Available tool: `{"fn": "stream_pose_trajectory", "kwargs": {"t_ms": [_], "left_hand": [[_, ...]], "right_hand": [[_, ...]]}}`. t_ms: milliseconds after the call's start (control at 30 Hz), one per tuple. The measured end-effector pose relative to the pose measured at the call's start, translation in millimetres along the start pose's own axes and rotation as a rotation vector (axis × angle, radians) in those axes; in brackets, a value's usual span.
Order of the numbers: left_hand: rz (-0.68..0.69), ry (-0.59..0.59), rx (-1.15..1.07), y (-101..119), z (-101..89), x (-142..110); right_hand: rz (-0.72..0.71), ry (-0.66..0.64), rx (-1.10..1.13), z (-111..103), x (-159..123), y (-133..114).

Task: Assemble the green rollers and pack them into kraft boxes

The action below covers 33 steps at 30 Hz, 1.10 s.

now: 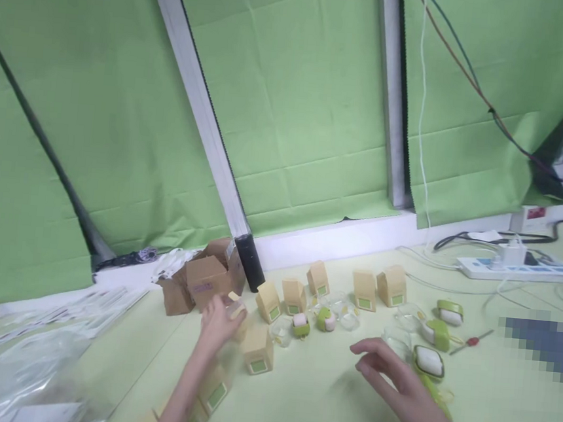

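My left hand (pixel 220 324) is closed around a small beige cardboard box (pixel 237 309), left of the middle; its flaps stick up past my fingers and motion blurs it. Close by stands another house-shaped beige box (pixel 258 351) with a green label. More such boxes (pixel 214 390) lie partly hidden under my left forearm. My right hand (pixel 388 375) hovers over the table, holding nothing, with thumb and fingers apart. Right of it lie green and white rounded gadgets, one with a white pad (pixel 428 361) and one mostly green (pixel 435 334).
Several beige boxes (pixel 364 290) stand in the middle, with clear plastic cups (pixel 348 317) before them. A red-handled tool (pixel 472 342) lies right. Behind are a brown carton (pixel 206 280) and a power strip (pixel 473 268). Plastic bags (pixel 25 372) spread at left.
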<state>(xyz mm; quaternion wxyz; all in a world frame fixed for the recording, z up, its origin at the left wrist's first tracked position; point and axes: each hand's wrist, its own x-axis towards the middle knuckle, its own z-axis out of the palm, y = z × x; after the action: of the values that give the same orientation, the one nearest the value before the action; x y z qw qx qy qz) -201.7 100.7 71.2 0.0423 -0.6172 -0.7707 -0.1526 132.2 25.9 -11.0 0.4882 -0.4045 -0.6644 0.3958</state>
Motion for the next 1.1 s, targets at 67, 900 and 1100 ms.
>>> {"fn": "stream_pose_trajectory", "kwargs": {"t_ms": [67, 900, 1100], "left_hand": [[-0.071, -0.023, -0.017, -3.8, 4.3, 16.5], [0.441, -0.667, -1.257, 97.9, 74.7, -148.3], [0.413, -0.664, -1.303, 93.1, 81.3, -152.9]], "right_hand": [[-0.042, 0.057, -0.021, -6.2, 3.6, -3.6], [-0.023, -0.275, -1.065, -10.2, 107.0, 17.0], [-0.131, -0.419, -0.89, -26.9, 87.9, 15.0]]}}
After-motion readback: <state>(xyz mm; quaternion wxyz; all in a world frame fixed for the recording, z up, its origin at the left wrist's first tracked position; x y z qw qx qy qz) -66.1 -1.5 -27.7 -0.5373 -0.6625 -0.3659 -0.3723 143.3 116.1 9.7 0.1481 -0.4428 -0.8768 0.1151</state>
